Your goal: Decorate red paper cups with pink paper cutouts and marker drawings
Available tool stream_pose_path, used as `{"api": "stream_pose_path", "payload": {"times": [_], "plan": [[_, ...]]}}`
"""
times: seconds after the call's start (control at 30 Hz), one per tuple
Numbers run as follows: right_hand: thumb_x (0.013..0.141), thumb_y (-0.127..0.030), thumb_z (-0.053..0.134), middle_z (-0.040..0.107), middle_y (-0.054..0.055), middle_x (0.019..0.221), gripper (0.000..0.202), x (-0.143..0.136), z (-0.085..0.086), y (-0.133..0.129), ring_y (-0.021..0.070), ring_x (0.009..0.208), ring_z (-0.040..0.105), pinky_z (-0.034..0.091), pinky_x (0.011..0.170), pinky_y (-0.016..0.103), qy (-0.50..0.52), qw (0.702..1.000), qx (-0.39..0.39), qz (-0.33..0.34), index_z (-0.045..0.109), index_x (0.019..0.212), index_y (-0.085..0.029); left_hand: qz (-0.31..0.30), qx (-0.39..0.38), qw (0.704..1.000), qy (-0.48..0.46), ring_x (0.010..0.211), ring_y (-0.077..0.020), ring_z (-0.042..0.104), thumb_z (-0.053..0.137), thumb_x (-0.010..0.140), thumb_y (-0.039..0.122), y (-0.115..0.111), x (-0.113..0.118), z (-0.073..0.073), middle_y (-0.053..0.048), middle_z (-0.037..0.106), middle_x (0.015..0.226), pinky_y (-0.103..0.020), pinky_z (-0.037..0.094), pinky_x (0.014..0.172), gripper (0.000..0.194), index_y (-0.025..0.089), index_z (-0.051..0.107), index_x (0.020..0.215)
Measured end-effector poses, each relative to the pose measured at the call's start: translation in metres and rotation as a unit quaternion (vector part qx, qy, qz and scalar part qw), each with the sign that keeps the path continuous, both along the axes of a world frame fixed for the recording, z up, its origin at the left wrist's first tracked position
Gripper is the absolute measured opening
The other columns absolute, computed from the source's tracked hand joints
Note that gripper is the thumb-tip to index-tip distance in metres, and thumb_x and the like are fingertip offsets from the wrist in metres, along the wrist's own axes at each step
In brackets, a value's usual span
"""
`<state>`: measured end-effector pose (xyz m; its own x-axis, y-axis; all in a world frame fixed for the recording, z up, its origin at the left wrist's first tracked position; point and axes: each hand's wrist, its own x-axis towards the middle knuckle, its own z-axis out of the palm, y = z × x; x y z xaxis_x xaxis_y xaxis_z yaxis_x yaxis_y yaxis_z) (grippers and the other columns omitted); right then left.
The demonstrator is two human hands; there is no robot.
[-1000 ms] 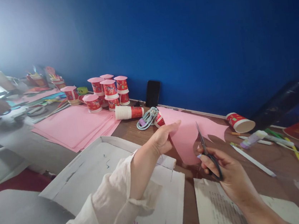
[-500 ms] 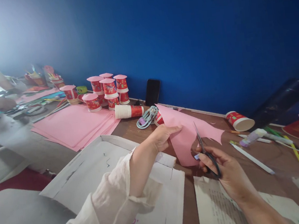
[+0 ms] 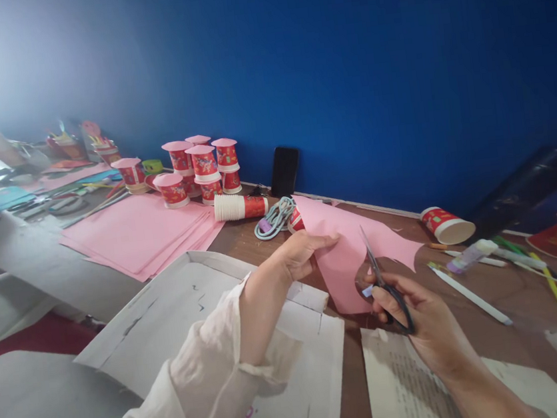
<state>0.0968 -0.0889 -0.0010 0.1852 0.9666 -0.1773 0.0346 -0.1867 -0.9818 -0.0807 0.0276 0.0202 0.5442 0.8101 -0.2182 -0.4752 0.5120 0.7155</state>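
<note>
My left hand [image 3: 304, 253] pinches a pink paper sheet [image 3: 342, 262] near its left side, thumb on top. My right hand [image 3: 416, 314] is closed around the black handles of a pair of scissors [image 3: 374, 262]. The scissor blades point up and away, against the curved cut edge of the sheet. A pink strip of the sheet reaches out to the right of the blades. Under my right hand lies a page of written text [image 3: 403, 382]. Behind the sheet, a red cup [image 3: 295, 221] is partly hidden.
Red cups with pink paper tops [image 3: 203, 164] stand at the back left, beside nested cups [image 3: 241, 206], a coiled cable [image 3: 275, 219] and a phone [image 3: 285, 170]. Pink sheets [image 3: 143, 231] lie left. Pens, a glue stick [image 3: 471, 256] and a cup [image 3: 447, 224] lie right.
The pink sheet has shifted slightly, its right strip a little further right and down. A person's hand at the far left has gone from view. My hands have barely moved.
</note>
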Motion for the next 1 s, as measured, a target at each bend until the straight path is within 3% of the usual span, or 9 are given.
{"api": "stream_pose_path", "payload": {"times": [0.53, 0.77, 1.0], "plan": [[0.067, -0.048, 0.083, 0.058, -0.002, 0.065, 0.045, 0.002, 0.000, -0.001, 0.0100, 0.058, 0.048, 0.041, 0.055, 0.023, 0.022, 1.000, 0.000, 0.013, 0.071, 0.100, -0.019, -0.024, 0.011, 0.999, 0.022, 0.067, -0.0165, 0.066, 0.083, 0.066, 0.015, 0.004, -0.008, 0.001, -0.008, 0.072, 0.076, -0.031, 0.052, 0.074, 0.020, 0.008, 0.071, 0.081], [0.063, -0.053, 0.083, 0.056, -0.002, 0.060, 0.049, 0.001, 0.004, -0.001, 0.0104, 0.055, 0.047, 0.040, 0.053, 0.024, 0.000, 1.000, -0.007, 0.012, 0.072, 0.096, -0.018, -0.037, 0.032, 0.998, 0.033, 0.070, -0.0178, 0.067, 0.083, 0.067, 0.019, 0.006, -0.012, -0.001, -0.010, 0.073, 0.080, -0.030, 0.053, 0.070, 0.022, 0.008, 0.072, 0.083], [0.069, -0.049, 0.081, 0.055, -0.002, 0.063, 0.045, 0.007, -0.001, -0.001, 0.0112, 0.058, 0.048, 0.040, 0.054, 0.024, -0.011, 0.999, -0.010, 0.028, 0.072, 0.102, -0.020, -0.038, 0.032, 0.998, 0.036, 0.071, -0.0181, 0.068, 0.085, 0.064, 0.019, 0.010, -0.014, -0.004, -0.010, 0.073, 0.080, -0.029, 0.054, 0.071, 0.032, 0.008, 0.071, 0.090]]}}
